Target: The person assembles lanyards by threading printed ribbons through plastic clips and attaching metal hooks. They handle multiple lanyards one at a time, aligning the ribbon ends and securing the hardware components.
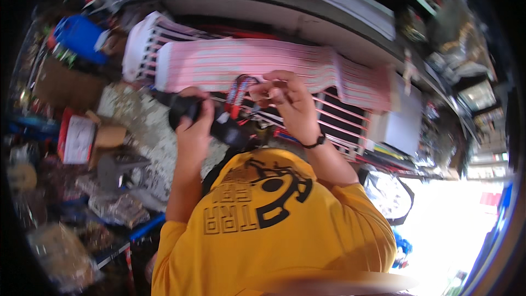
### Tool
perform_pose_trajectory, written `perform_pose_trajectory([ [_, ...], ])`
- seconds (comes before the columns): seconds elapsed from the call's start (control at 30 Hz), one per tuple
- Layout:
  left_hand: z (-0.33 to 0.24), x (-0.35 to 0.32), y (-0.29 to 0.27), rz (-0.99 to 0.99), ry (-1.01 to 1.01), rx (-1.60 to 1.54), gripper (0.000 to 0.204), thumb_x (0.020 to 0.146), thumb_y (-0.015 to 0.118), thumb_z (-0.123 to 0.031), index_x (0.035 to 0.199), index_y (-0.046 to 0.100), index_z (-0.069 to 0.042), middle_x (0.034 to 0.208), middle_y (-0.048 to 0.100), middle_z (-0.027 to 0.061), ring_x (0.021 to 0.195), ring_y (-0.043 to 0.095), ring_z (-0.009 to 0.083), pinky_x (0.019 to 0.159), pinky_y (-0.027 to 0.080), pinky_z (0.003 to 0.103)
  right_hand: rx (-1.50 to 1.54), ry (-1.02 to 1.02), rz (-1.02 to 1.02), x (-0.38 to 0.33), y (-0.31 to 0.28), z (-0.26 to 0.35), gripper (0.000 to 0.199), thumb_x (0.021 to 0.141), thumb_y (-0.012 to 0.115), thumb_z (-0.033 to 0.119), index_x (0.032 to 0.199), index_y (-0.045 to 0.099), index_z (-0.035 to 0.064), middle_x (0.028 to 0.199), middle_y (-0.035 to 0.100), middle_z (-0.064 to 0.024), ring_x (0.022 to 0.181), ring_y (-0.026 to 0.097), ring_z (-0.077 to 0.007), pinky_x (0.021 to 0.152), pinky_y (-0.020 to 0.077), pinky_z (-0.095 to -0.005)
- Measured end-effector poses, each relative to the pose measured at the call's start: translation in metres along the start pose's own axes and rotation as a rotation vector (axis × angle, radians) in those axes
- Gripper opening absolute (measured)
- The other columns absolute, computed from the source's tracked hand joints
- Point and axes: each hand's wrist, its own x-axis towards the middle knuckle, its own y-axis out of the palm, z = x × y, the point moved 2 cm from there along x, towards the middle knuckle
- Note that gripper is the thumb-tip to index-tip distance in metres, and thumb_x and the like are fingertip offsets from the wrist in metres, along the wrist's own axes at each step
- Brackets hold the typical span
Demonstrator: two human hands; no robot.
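My left hand point(193, 126) is closed around a black handheld tool point(219, 126) held just above my chest. My right hand point(285, 98) pinches the end of a red and blue strap or cord point(238, 94) that loops up from the tool. Both hands sit close together in front of a long pink ribbed panel point(246, 63) with red lines. A dark band is on my right wrist. My yellow shirt point(274, 225) with a black print fills the lower middle of the view.
A blue plastic container point(81, 35) sits at the upper left. Cardboard boxes point(104, 134) and packets point(118, 208) crowd the left side. A white block point(402, 123) and stacked white sheets point(359, 5) are to the right and above. Bright light floods the lower right.
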Motion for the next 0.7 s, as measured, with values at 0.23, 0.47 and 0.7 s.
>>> perform_pose_trajectory([
  [0.23, -0.002, -0.005, 0.001, -0.041, -0.152, 0.020, 0.009, 0.096, 0.050, -0.009, 0.104, 0.046, -0.009, 0.087, 0.051, 0.0029, 0.082, 0.047, 0.0111, 0.079, 0.039, 0.024, -0.345, -0.410, -0.668, -0.013, -0.160, 0.092, 0.009, 0.094, 0.055, 0.008, 0.101, 0.055, 0.0022, 0.090, 0.063, -0.0063, 0.075, 0.056, -0.0081, 0.066, 0.0453, -0.0211],
  [0.47, 0.003, -0.004, 0.007, 0.018, -0.184, 0.041, 0.011, 0.097, 0.051, -0.011, 0.106, 0.046, -0.007, 0.091, 0.048, 0.0018, 0.085, 0.047, 0.0098, 0.081, 0.038, 0.022, -0.602, -0.317, -0.969, -0.020, -0.281, 0.147, 0.018, 0.090, 0.061, 0.010, 0.104, 0.055, 0.0007, 0.081, 0.065, -0.0029, 0.063, 0.054, -0.0055, 0.054, 0.0381, -0.0185],
  [0.7, 0.004, 0.001, 0.011, 0.055, -0.179, -0.040, 0.010, 0.096, 0.050, -0.006, 0.105, 0.045, -0.006, 0.098, 0.043, 0.0013, 0.088, 0.047, 0.0102, 0.084, 0.039, 0.024, -0.585, -0.170, -0.878, -0.010, -0.307, 0.145, 0.013, 0.088, 0.062, 0.008, 0.099, 0.061, 0.0003, 0.081, 0.065, -0.0036, 0.060, 0.051, -0.0064, 0.055, 0.0394, -0.0211],
])
